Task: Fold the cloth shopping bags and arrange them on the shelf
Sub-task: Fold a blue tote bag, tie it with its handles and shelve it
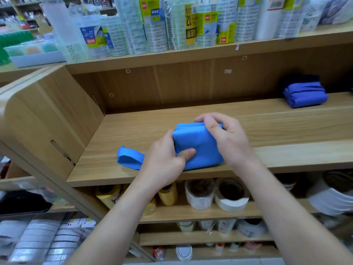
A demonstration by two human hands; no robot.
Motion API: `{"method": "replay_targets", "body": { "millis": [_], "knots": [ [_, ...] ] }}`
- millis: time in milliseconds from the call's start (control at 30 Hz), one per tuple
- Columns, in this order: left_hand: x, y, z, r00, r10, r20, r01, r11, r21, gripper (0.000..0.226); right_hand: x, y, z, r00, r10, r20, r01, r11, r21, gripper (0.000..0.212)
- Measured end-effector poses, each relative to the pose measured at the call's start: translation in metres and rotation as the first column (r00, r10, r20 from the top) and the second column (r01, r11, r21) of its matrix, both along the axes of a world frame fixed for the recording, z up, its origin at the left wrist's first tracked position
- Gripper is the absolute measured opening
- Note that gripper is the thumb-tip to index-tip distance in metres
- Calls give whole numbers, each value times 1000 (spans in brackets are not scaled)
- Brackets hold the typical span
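So the bright blue cloth bag (198, 148) was sitting near the front edge of the wooden shelf (277, 129), roughly in the middle of the open level. It was folded down into a chunky little rectangle, and you could see several stacked layers along its far edge. The fabric looked smooth and a bit stiff, with a faint crease across the top face. One handle loop (129, 157) stuck out to the left and lay flat on the board, not tucked in.

Both hands were on it. The left hand (166, 163) gripped the left side, thumb pressed down on top of the fabric and the other fingers curled round the edge. The right hand (227, 136) was clamped on the far right corner, fingers bent over the layered edge.

Far right at the back of the same shelf sat a darker blue folded bag (305, 94), well apart from the first one. Packs of tape rolls (172, 25) were on the level above, and bigger tape rolls (231, 196) were on the one below.
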State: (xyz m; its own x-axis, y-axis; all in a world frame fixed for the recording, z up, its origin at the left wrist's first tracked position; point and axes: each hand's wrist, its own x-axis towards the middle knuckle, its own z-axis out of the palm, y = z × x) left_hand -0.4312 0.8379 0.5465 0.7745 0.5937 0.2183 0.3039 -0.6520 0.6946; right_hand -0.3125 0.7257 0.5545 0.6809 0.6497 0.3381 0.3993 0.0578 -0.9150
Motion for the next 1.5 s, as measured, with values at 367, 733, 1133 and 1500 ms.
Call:
{"method": "replay_targets", "body": {
  "millis": [367,733,1133,1500],
  "knots": [
    [-20,24,27,976,-79,-203,106,987,123,20,31,-27,48,742,344,575,50,827,-560,32],
    [-58,68,10,975,-135,176,179,948,-263,12,60,-39,38,894,223,388,11,855,-518,16],
    [-51,33,-2,956,-65,-286,253,680,688,80,71,-46,44,907,350,236,-183,831,-526,15],
    [-38,31,3,900,-299,-316,424,763,488,28,79,-55,44,934,284,218,-143,853,-502,16]
  ]
}}
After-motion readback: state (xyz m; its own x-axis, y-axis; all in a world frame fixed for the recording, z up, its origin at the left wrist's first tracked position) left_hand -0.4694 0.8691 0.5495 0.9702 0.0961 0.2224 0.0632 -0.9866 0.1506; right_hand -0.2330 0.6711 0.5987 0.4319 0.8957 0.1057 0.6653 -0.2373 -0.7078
